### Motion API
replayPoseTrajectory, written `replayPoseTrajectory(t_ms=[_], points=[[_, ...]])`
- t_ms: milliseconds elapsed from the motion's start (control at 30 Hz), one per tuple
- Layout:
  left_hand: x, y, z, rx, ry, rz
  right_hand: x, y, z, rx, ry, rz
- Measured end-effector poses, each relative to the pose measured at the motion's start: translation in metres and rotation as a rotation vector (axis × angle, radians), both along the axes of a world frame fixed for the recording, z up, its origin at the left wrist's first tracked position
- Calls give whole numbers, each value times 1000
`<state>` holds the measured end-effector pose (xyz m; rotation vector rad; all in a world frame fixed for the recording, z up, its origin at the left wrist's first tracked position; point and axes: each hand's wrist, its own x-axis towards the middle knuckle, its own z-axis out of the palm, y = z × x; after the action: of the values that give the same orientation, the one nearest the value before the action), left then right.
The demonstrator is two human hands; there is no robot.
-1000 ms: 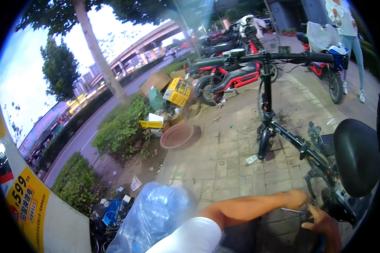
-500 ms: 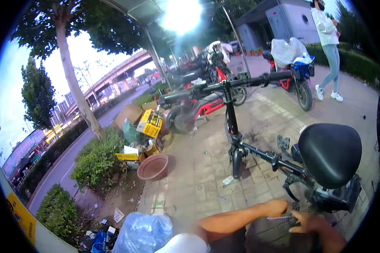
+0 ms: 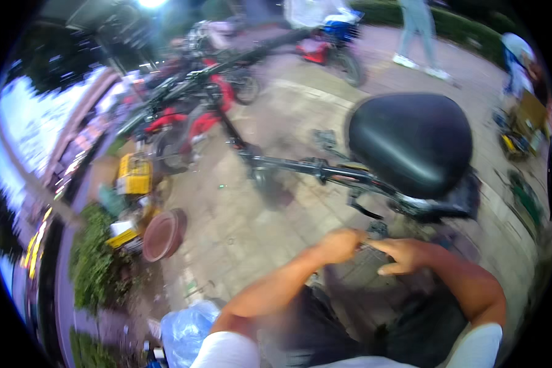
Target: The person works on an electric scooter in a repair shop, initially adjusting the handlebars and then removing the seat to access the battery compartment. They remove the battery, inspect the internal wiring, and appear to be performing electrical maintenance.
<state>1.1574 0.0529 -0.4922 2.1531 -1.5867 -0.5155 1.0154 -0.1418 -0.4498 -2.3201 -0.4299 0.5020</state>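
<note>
In front of dark trousers (image 3: 429, 316): left hand (image 3: 342, 246) and right hand (image 3: 406, 255) together at the fingertips, too blurred to tell whether clamped on anything. Just beyond, on the paving (image 3: 224, 245): a black bicycle (image 3: 319, 170), apparently upright, one pedal (image 3: 378, 229) right beside the fingertips. Probably heavy and stiff, with a smooth, perhaps slippery saddle (image 3: 411, 144); best gripped by the frame tube (image 3: 288, 165). Long axis from saddle at right to handlebar (image 3: 239, 59) at upper left, front end that way. Farther off: a blurred red scooter (image 3: 205, 122).

2 bent arms (image 3: 276, 287) hold left hand (image 3: 340, 246) and right hand (image 3: 406, 254) close together.
</note>
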Motion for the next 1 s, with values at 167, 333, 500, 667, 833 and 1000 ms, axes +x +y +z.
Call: replayPoseTrajectory(t_ms=[167, 333, 500, 667, 833, 1000], points=[[-3, -9, 4, -42, 1, -101, -10, -16, -48, 66, -163, 26], [-11, -17, 16, 11, 119, -80, -17, -17, -54, -6, -132, 2], [-5, -13, 17, 77, 205, -28, -12, -11, -54, 2, -163, -8], [-5, -17, 8, 116, 260, -25, -20, -19, -51, -53, -92, -40], [-3, -22, 5, 185, 80, -175, -26, -33, -48, -246, 152, -47], [-3, -33, -5, 355, 151, -121, -32, -43, -43, -279, 179, -102]])
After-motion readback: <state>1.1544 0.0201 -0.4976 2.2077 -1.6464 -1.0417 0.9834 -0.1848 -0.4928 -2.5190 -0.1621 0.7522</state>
